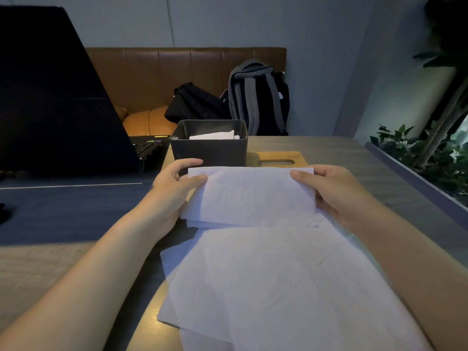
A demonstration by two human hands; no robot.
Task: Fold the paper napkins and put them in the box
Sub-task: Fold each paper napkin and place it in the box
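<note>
Both hands are pinching 1 folded napkin just in front of the box: left hand, right hand. More napkins are lying on the table nearer than the box.

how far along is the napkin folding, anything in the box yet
Done: at least one folded napkin already sits in the box. In hand: the left hand and right hand pinch a half-folded napkin by its far corners. Left: finish and box that one, then the flat napkins lying nearer.
</note>
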